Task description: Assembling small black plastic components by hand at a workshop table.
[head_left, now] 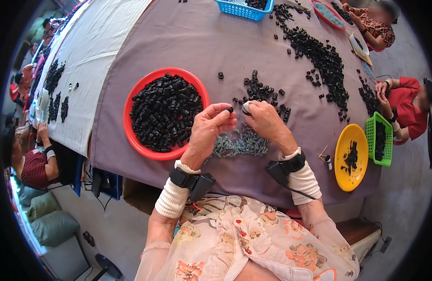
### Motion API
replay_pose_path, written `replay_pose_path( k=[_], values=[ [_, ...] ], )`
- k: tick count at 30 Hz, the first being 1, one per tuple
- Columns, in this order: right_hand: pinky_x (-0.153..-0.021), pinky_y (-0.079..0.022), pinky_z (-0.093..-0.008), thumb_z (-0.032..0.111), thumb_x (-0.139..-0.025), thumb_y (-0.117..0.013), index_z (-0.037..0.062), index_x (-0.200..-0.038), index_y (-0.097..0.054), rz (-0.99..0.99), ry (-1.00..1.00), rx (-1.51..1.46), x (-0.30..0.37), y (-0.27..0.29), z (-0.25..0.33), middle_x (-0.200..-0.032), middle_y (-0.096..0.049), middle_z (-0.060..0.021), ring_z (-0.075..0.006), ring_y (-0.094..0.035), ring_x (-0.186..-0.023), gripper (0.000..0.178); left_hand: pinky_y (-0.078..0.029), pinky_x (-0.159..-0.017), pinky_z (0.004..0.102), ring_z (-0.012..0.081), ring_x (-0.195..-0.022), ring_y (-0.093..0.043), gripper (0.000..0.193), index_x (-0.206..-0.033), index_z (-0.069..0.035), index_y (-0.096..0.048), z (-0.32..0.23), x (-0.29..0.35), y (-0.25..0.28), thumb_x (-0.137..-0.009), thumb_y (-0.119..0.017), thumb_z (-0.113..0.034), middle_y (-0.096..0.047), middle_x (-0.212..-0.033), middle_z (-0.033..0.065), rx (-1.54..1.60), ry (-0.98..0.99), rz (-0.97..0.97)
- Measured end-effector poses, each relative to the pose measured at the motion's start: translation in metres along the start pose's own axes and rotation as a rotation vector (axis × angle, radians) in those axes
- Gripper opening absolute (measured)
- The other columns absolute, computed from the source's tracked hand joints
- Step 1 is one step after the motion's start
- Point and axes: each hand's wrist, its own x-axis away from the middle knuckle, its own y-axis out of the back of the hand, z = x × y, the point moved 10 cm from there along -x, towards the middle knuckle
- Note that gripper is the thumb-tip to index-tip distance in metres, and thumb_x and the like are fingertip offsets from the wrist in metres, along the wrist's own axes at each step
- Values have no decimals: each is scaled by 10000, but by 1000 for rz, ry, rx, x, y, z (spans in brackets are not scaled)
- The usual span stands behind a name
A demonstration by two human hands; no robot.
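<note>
My left hand point(209, 123) pinches a small black plastic part point(229, 110) between thumb and forefinger. Beside it, my right hand point(269, 123) is closed, a white cover on one fingertip; whatever it may hold is hidden. The two hands are close but apart. Small silvery-blue springs point(241, 145) lie loose on the cloth below and between them. Just beyond my right hand are scattered black plastic pieces point(259, 89). A round red tray point(128, 119) heaped with similar black pieces stands left of my left hand.
A mauve cloth point(178, 42) covers the table. To the right are a yellow plate point(362, 175) with black bits, a small bottle point(328, 162) and a green basket point(388, 154). A long black pile point(319, 61) and blue basket point(246, 11) lie farther off. Other people sit around.
</note>
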Motion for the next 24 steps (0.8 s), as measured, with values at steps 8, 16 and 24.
replay_pose_path(
  k=[8,16,24],
  values=[
    [-495,-407,-302,36,-739,-642,-9,-781,-549,-143,-180,-540,-8,42,12,-632,-515,-103,-178,-465,-512,112,-553,-762,309,180,-830,-653,203,-1107,14,-584,10,1,-11,-924,-564,-72,-654,-957,105,-41,34,37],
    [-506,-417,-316,18,-728,-630,-9,-791,-552,-114,-153,-511,-7,44,15,-646,-524,-131,-226,-492,-521,104,-541,-758,277,136,-812,-639,196,-1087,16,-598,10,3,-19,-907,-584,-59,-658,-926,76,-162,-10,65],
    [-552,-465,-322,15,-725,-648,-21,-829,-559,56,-168,-604,12,34,13,-684,-609,-134,-246,-609,-595,142,-509,-745,230,81,-830,-610,207,-1089,29,-595,25,11,-37,-898,-600,-50,-663,-918,49,-405,-61,187]
  ],
)
